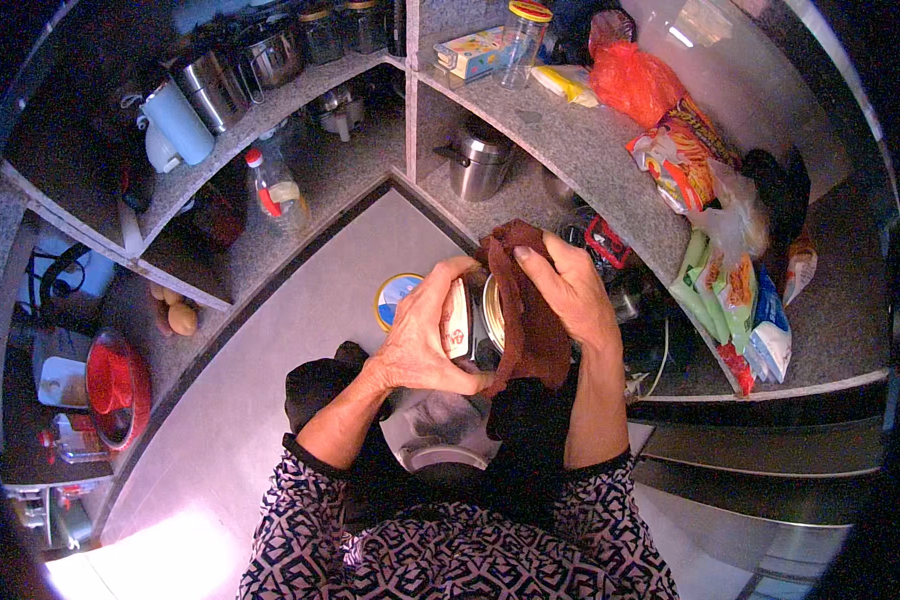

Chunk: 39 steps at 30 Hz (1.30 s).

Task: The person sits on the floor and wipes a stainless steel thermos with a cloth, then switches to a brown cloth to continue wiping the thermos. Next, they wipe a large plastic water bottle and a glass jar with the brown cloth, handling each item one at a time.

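My left hand [427, 337] is curled around a labelled container [457, 330], a jar or tin, held on its side above the floor. A gold ridged rim [493, 315] shows at its right end. My right hand [574, 289] grips a dark brown cloth [523, 307] and presses it around that rim. The cloth and fingers hide much of the container. Partly behind my left hand, a round blue-and-white lid or tin with a gold edge [396, 296] rests on the pale floor [322, 292].
Stone shelves surround the corner. A steel pot [480, 161] and a bottle with a red cap [274, 187] stand low. A lidded glass jar [523, 45], a red plastic bag [637, 82] and several food packets [727, 285] sit on the right shelf. At left is a red bowl [141, 405].
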{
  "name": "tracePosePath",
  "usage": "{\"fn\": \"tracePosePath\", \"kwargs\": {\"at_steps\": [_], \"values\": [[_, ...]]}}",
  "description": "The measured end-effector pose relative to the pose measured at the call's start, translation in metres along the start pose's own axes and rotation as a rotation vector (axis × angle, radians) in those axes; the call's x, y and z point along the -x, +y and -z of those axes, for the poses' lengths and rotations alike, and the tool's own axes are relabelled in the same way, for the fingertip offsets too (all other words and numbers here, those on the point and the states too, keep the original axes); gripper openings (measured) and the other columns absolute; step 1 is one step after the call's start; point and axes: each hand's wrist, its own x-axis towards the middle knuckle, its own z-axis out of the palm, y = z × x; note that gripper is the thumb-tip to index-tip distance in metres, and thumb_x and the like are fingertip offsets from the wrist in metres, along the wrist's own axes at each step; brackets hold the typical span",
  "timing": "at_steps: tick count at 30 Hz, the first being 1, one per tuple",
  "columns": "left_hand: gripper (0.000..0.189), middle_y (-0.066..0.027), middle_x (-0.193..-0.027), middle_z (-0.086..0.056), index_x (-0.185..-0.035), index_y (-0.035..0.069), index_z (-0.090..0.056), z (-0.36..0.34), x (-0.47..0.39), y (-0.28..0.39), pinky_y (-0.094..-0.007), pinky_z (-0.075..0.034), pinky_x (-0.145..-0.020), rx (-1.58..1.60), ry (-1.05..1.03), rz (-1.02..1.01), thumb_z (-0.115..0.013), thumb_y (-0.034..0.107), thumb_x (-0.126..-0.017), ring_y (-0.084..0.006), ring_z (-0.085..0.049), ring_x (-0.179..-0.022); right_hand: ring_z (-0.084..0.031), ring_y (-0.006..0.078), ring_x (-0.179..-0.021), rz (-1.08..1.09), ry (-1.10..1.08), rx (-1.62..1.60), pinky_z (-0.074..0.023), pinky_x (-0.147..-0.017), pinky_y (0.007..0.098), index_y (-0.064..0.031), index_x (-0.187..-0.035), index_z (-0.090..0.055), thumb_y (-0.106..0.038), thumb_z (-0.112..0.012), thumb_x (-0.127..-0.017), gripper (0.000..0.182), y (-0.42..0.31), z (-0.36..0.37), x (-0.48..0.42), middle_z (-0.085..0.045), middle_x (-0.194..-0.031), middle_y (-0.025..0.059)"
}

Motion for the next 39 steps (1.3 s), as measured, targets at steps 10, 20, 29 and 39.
{"fn": "tracePosePath", "kwargs": {"at_steps": [10, 20, 29, 39], "values": [[0.096, -0.0078, -0.111, -0.052, -0.123, 0.004, -0.038, 0.014, 0.001, -0.011, -0.0323, -0.037, -0.095, 0.3, 0.042, 0.1, -0.084, 0.018, -0.04, -0.0192, -0.05, -0.106, -0.037, 0.0362, -0.122, 0.389, -0.205, 0.039, -0.0276, -0.104, 0.0408, -0.0002, -0.128, -0.044, -0.034, -0.061, -0.08, 0.061, -0.01, 0.006, 0.013, -0.038, -0.129, 0.0202], [0.095, -0.008, -0.109, -0.052, -0.123, 0.005, -0.038, 0.023, 0.005, -0.012, -0.0327, -0.038, -0.094, 0.256, 0.114, 0.078, -0.083, 0.018, -0.041, -0.0201, -0.05, -0.106, -0.051, 0.03, -0.111, 0.454, 0.008, 0.257, -0.0407, -0.094, 0.0375, -0.0016, -0.115, -0.058, -0.007, -0.064, -0.067, 0.048, -0.022, 0.007, 0.033, -0.049, -0.122, 0.0156], [0.093, -0.0097, -0.105, -0.054, -0.122, 0.005, -0.038, 0.021, 0.002, -0.002, -0.0337, -0.041, -0.09, 0.117, 0.093, 0.047, -0.082, 0.018, -0.041, -0.0219, -0.053, -0.102, -0.058, 0.0193, -0.098, 0.112, 0.735, -0.029, -0.0439, -0.089, 0.0317, -0.0011, -0.112, -0.059, 0.005, -0.051, -0.073, 0.04, -0.022, -0.005, 0.028, -0.061, -0.107, 0.0096], [0.09, -0.0092, -0.102, -0.056, -0.119, 0.005, -0.04, 0.03, 0.005, -0.006, -0.0322, -0.044, -0.086, 0.146, 0.186, 0.0, -0.082, 0.017, -0.041, -0.0189, -0.055, -0.097, -0.048, 0.0322, -0.109, 0.646, -0.042, 0.325, -0.0362, -0.094, 0.043, -0.0096, -0.104, -0.066, -0.026, -0.063, -0.076, 0.032, -0.038, -0.013, 0.019, -0.054, -0.119, 0.0105]]}}
